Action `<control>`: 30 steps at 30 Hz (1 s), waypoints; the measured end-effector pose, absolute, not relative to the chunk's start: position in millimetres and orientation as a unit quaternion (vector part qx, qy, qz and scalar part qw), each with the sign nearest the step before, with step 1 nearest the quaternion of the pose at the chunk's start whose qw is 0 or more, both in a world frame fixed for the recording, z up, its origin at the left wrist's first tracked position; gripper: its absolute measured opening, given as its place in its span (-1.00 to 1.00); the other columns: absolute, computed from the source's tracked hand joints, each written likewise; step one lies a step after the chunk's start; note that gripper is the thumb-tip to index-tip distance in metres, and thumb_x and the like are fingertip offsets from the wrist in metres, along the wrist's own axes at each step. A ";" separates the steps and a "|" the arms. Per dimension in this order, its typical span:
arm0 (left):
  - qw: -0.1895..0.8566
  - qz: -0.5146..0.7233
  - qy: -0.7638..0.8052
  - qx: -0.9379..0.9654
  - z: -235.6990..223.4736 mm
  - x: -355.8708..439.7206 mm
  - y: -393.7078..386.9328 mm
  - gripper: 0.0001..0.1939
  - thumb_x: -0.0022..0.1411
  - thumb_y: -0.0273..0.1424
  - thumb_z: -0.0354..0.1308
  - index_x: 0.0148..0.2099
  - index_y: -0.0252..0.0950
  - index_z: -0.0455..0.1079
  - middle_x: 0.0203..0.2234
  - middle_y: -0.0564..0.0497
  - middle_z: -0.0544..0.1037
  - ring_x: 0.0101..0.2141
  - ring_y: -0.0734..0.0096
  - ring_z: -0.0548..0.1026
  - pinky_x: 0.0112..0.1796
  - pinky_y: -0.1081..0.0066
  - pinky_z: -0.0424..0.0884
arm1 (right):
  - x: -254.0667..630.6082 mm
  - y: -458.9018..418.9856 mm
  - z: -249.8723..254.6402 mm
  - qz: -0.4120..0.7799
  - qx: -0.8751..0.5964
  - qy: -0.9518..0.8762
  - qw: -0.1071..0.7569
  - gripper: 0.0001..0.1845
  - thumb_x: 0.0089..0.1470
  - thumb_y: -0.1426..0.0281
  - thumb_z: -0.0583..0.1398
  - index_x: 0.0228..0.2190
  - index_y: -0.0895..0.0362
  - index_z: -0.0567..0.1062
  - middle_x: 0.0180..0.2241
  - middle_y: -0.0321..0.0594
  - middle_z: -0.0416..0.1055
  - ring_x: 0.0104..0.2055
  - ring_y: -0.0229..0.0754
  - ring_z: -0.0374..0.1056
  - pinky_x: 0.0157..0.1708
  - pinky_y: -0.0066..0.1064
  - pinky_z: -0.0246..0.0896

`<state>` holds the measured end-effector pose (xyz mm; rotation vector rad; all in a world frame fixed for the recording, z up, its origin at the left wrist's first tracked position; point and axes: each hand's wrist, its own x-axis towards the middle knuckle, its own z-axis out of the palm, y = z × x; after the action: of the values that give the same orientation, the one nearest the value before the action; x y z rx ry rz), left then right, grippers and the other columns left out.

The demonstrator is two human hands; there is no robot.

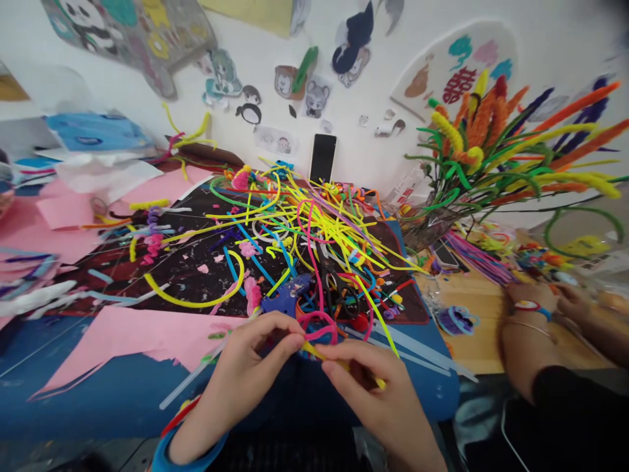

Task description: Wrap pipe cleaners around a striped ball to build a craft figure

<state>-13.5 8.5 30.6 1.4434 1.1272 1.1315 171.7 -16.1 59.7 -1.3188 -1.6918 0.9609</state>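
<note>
Yellow pipe cleaner (313, 350) is pinched by the thumb and forefinger of the left hand (255, 367) and the right hand (377, 381), bared between them; probably light, soft, easily bent, best gripped beside the bend.

The yellow pipe cleaner (313, 351) at lower centre looks fuzzy and matt, the pink paper (147, 334) at lower left matt and smooth, the phone (323, 157) at upper centre smooth and glassy, and the tabletop (474, 351) at right smooth pale wood.
</note>
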 end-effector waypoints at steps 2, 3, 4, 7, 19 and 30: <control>0.494 0.465 0.464 0.569 29.7 -14.6 9.6 -0.89 0.23 -0.38 0.21 -0.34 -0.26 0.53 -0.48 0.05 0.58 -0.44 0.42 0.52 -0.41 0.52 0.39 | 177.4 -20.3 59.7 0.324 -0.516 -0.692 0.386 -0.82 0.14 0.47 0.24 -0.29 0.04 0.67 -0.50 -0.32 0.54 -0.57 -0.36 0.31 -0.59 -0.58 0.16; 0.506 0.468 0.461 0.560 29.6 -14.8 10.3 -0.88 0.22 -0.37 0.22 -0.34 -0.27 0.53 -0.49 0.05 0.58 -0.44 0.42 0.51 -0.41 0.52 0.39 | 180.0 -22.2 59.5 0.303 -0.513 -0.705 0.385 -0.80 0.16 0.49 0.24 -0.26 0.03 0.66 -0.46 -0.32 0.57 -0.53 -0.35 0.37 -0.55 -0.58 0.21; 0.517 0.472 0.456 0.549 29.9 -14.8 11.0 -0.88 0.22 -0.36 0.23 -0.34 -0.27 0.53 -0.49 0.04 0.58 -0.45 0.42 0.51 -0.43 0.52 0.39 | 182.3 -23.9 59.2 0.286 -0.508 -0.716 0.384 -0.79 0.17 0.50 0.24 -0.24 0.02 0.65 -0.41 -0.32 0.59 -0.48 -0.33 0.43 -0.50 -0.58 0.28; 0.549 0.489 0.447 0.510 30.8 -13.7 12.4 -0.86 0.20 -0.35 0.27 -0.37 -0.29 0.52 -0.52 0.04 0.56 -0.48 0.43 0.47 -0.46 0.53 0.37 | 186.6 -27.0 57.6 0.238 -0.492 -0.743 0.385 -0.76 0.17 0.55 0.25 -0.18 0.00 0.61 -0.28 -0.33 0.63 -0.28 -0.28 0.54 -0.27 -0.55 0.40; 0.709 0.519 0.369 0.304 30.6 -8.5 13.0 -0.61 0.02 -0.32 0.49 -0.22 -0.26 0.36 -0.62 0.16 0.57 -0.56 0.57 0.48 -0.47 0.64 0.32 | 183.8 -16.4 44.8 0.105 -0.508 -0.784 0.341 -0.91 0.20 0.50 0.25 -0.35 0.13 0.56 -0.39 -0.22 0.50 -0.34 -0.16 0.37 -0.30 -0.34 0.22; 0.689 0.517 0.397 0.317 30.5 -9.6 13.0 -0.48 -0.01 -0.24 0.49 -0.14 -0.27 0.26 -0.67 0.18 0.51 -0.65 0.62 0.32 -0.60 0.66 0.25 | 173.5 -12.7 32.3 0.140 -0.476 -0.820 0.285 -0.91 0.11 0.50 0.24 -0.43 0.12 0.49 -0.51 -0.30 0.41 -0.39 -0.17 0.28 -0.31 -0.32 0.14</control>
<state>-9.6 13.0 30.5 0.7095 0.8888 1.1564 173.5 -12.7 32.3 -1.2733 -2.1942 0.3736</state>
